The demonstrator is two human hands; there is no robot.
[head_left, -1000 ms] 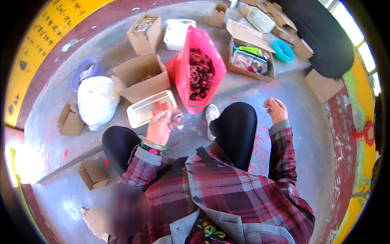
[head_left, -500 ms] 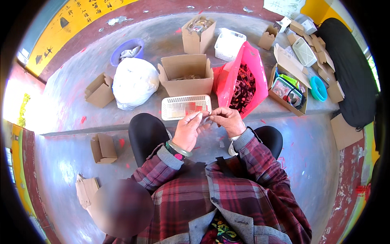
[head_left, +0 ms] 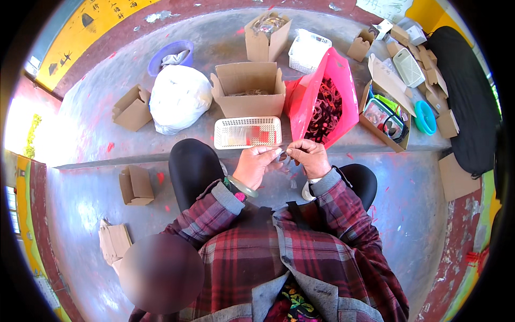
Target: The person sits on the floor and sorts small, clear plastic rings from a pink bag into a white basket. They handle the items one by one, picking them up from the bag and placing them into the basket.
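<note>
My left hand and my right hand meet over my lap, fingers pinched. Between their fingertips is a small, thin, greyish translucent piece, too small to name. Just beyond the left fingertips lies a cream perforated plastic basket with clear and red flat pieces in it. Right of the basket, a bright pink bag gapes wide, showing many dark red and black loops. Behind the basket stands an open cardboard box with something brownish inside.
A stuffed white bag and a purple basin sit at left on the raised floor. Further back are a filled carton and a white basket. At right stand a box of odds and ends and a turquoise basin.
Both hands have shifted slightly to the right, still pinched together on the small piece. The surroundings sit slightly differently in the picture as the view tilts.
</note>
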